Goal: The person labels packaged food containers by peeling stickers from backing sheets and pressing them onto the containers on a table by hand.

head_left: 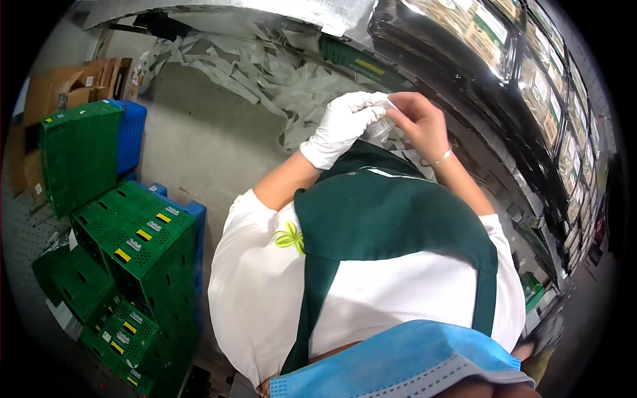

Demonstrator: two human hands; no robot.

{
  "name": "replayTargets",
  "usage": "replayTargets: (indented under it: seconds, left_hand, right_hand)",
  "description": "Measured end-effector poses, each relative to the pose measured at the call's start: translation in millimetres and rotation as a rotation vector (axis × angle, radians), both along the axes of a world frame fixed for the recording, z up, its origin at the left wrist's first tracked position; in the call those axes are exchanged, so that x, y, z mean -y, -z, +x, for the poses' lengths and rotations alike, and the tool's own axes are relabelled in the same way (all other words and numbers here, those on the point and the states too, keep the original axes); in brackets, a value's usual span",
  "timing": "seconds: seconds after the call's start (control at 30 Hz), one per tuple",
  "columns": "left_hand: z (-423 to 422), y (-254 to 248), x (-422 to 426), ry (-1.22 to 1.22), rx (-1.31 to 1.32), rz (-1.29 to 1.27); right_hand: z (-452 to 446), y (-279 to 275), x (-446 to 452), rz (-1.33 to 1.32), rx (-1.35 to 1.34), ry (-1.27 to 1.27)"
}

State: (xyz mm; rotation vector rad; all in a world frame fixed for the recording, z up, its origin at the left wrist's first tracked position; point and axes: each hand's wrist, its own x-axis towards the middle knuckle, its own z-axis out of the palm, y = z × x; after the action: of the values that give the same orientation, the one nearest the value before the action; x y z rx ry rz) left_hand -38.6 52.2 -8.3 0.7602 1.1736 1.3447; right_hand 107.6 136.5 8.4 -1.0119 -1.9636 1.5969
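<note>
Both my hands meet in front of the dark green apron [398,205]. On my left hand [348,126] is a white glove, and its fingers are closed on a small whitish, label-like piece with fine print [379,128]. My bare right hand [421,123] pinches the upper edge of that piece between thumb and fingertips. Part of the piece is hidden behind the gloved fingers, so its full shape cannot be made out.
Packed black trays with labelled film tops [491,33] line the work surface along the right. Green crates [139,232] are stacked at left, beside a blue crate [131,136] and cardboard boxes [73,86]. Crumpled pale strips [232,73] lie on the floor ahead.
</note>
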Motion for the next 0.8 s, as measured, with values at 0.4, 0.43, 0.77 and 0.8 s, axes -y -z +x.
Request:
replayTargets:
  seconds: [0.4, 0.43, 0.77, 0.8]
  left_hand:
    - [-145, 65, -102, -0.691, -0.116, -0.084]
    - [-149, 72, -105, -0.648, -0.296, -0.205]
    - [-145, 61, -113, -0.538, -0.119, -0.28]
    - [-144, 67, -118, -0.609, -0.154, -0.235]
  right_hand:
    - [60, 20, -9, -0.006, 0.096, 0.279]
    - [59, 17, -9, -0.012, 0.115, 0.299]
    - [47, -5, -21, 0.245, 0.084, 0.369]
    - [53, -23, -21, 0.338, 0.069, 0.359]
